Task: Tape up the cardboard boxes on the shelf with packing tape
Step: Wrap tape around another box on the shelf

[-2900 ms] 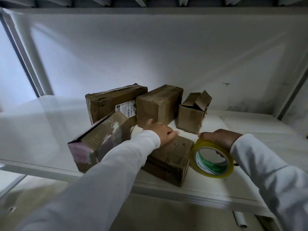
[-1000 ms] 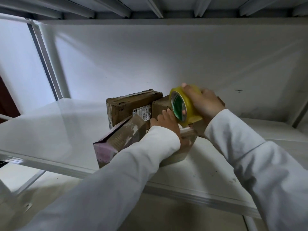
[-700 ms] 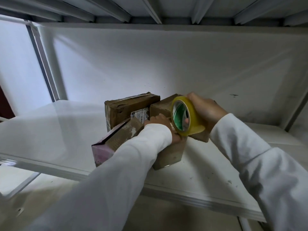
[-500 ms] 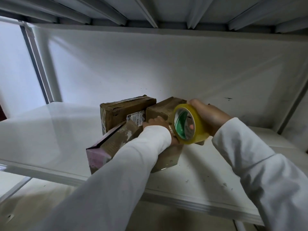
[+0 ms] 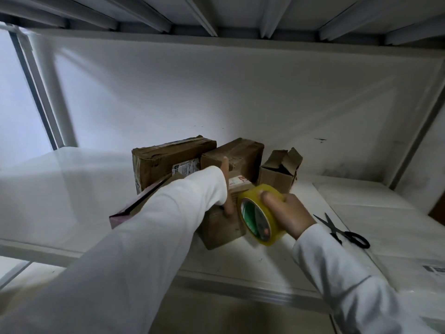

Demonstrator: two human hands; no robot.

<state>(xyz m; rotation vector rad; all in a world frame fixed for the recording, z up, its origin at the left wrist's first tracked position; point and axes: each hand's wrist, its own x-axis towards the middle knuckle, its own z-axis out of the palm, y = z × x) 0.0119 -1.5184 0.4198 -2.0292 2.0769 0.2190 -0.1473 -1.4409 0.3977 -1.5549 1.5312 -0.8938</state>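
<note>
A small brown cardboard box [image 5: 222, 229] stands near the shelf's front edge. My left hand [image 5: 227, 201] holds it, thumb down its right face, one finger [image 5: 225, 165] straight up above the top; the white sleeve hides the rest. My right hand [image 5: 287, 216] grips a yellow packing tape roll [image 5: 261, 214] with a green core, held low against the box's right side. Behind stand a long taped box [image 5: 166, 160], a closed box [image 5: 237, 154] and a small box with open flaps [image 5: 279, 171]. A pink-edged box [image 5: 125, 213] leans at the left.
Black scissors [image 5: 343, 231] lie on the white shelf [image 5: 277, 261] to the right of my right hand. A white back wall closes the shelf behind the boxes, and the ribbed underside of the upper shelf hangs overhead. A label [image 5: 435, 270] lies at the far right.
My right hand has brought the tape roll from above the box's top down to its right side. My left hand has stayed on the box. The view has shifted, showing the scissors.
</note>
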